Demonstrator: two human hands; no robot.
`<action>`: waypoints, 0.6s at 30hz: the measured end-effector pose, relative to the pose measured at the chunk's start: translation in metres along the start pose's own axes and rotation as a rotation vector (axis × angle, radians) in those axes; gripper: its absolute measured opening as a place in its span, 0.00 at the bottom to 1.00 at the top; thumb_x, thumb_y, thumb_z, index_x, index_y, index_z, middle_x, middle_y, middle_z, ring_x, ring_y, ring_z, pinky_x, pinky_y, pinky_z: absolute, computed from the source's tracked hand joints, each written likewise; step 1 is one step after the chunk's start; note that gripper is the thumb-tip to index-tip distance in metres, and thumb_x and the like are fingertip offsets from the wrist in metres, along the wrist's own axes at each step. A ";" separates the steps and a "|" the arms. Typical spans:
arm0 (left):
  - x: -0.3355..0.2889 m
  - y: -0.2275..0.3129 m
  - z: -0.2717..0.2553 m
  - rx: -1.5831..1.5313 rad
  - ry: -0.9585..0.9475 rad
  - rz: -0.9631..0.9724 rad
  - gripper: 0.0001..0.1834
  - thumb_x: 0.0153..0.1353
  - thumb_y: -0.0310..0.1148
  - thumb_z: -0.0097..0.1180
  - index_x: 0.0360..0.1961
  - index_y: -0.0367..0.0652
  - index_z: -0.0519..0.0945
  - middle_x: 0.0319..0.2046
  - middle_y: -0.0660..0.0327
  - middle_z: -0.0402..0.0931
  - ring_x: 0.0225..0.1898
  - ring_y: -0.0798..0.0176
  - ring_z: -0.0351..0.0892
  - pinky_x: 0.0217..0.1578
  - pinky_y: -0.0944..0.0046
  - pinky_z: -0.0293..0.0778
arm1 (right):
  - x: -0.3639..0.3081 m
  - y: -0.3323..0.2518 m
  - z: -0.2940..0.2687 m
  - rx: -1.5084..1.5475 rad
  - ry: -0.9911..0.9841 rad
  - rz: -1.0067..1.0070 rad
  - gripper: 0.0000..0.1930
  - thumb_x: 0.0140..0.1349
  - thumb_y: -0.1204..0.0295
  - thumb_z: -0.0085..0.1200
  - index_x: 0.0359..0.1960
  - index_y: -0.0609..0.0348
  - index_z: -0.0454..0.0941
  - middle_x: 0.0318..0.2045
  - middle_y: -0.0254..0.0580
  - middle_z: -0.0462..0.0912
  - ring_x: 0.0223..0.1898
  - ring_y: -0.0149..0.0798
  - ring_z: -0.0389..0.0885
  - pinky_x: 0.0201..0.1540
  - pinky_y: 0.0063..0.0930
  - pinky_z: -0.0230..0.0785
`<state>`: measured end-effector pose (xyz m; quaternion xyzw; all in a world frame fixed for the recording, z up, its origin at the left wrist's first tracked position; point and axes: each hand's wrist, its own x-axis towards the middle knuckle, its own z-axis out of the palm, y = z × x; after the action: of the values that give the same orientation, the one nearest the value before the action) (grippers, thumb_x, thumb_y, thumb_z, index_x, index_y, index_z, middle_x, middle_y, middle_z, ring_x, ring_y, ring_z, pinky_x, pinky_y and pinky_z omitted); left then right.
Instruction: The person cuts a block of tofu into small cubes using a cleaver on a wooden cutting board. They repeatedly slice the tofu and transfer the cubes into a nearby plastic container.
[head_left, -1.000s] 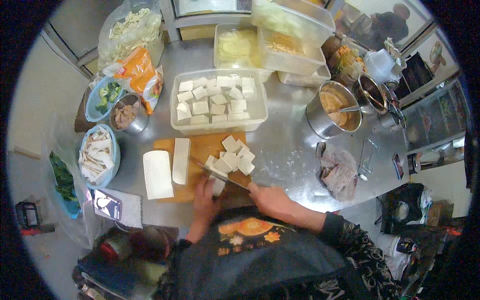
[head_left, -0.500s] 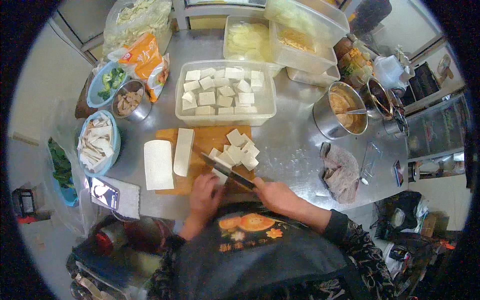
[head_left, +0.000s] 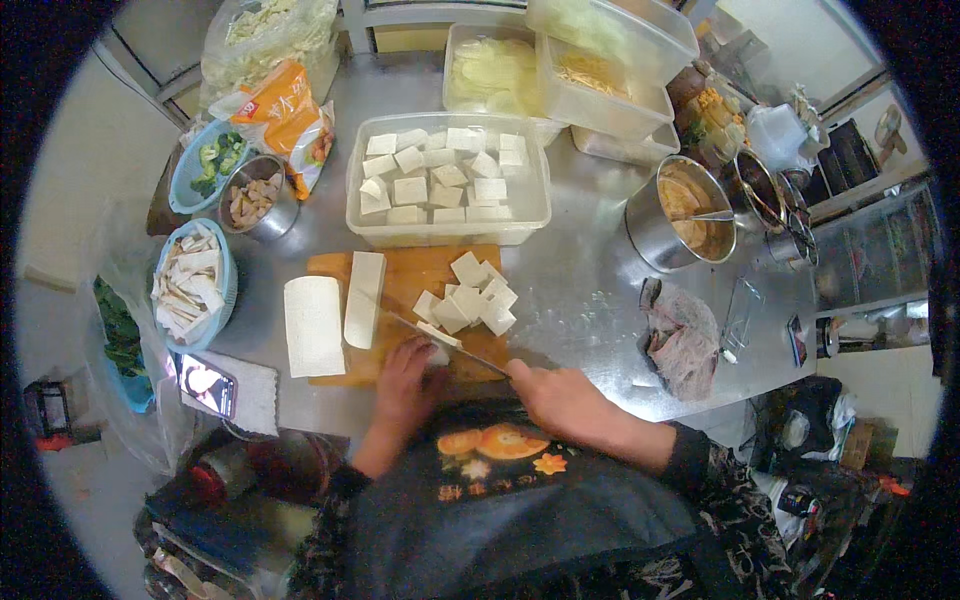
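Note:
My right hand (head_left: pixel 562 396) is wrapped round the handle of a kitchen knife (head_left: pixel 455 346). The blade, seen almost edge-on, points to the upper left over a wooden cutting board (head_left: pixel 410 275). Just beyond the blade lies a slice of white tofu (head_left: pixel 438 335). On the near side, the bent fingers of my left hand (head_left: pixel 408 382) steady a small tofu piece, partly hidden by them. Cut tofu cubes (head_left: pixel 470 300) are heaped at the board's right. To the left are a long tofu strip (head_left: pixel 365 300) and a wide tofu block (head_left: pixel 314 326) overhanging the board's edge.
A clear plastic tub (head_left: pixel 449 236) of tofu cubes stands behind the board. Bowls, a blue basket (head_left: pixel 228 290) and a phone (head_left: pixel 207 386) are on the left. A steel pot (head_left: pixel 655 235) and a crumpled cloth (head_left: pixel 683 340) are on the right.
The knife blade has turned from showing its flat side to nearly edge-on, and a tofu slice now shows beyond it. Both hands stay in about the same place.

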<state>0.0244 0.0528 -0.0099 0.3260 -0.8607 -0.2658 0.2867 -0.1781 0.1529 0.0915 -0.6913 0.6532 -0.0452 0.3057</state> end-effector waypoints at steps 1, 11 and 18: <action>-0.001 -0.001 0.001 -0.005 0.000 -0.010 0.19 0.40 0.26 0.60 0.37 0.40 0.73 0.40 0.53 0.70 0.44 0.47 0.68 0.44 0.55 0.67 | 0.003 0.000 0.004 -0.012 -0.016 0.030 0.07 0.55 0.74 0.40 0.36 0.60 0.59 0.20 0.53 0.76 0.23 0.57 0.74 0.22 0.49 0.65; -0.003 -0.001 0.003 0.060 0.051 0.035 0.16 0.40 0.25 0.60 0.34 0.39 0.73 0.38 0.52 0.71 0.42 0.47 0.69 0.43 0.55 0.67 | 0.009 0.003 0.006 0.022 -0.018 0.057 0.07 0.57 0.72 0.41 0.35 0.59 0.58 0.19 0.54 0.75 0.23 0.58 0.74 0.23 0.50 0.65; -0.005 -0.005 0.004 -0.012 0.022 -0.015 0.18 0.41 0.27 0.59 0.36 0.39 0.72 0.39 0.53 0.70 0.42 0.47 0.69 0.43 0.55 0.67 | 0.006 -0.001 0.003 0.051 0.056 0.064 0.09 0.59 0.69 0.42 0.36 0.59 0.59 0.18 0.55 0.74 0.21 0.59 0.73 0.21 0.50 0.63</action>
<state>0.0274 0.0541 -0.0174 0.3335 -0.8534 -0.2695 0.2963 -0.1751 0.1484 0.0870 -0.6605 0.6819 -0.0715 0.3061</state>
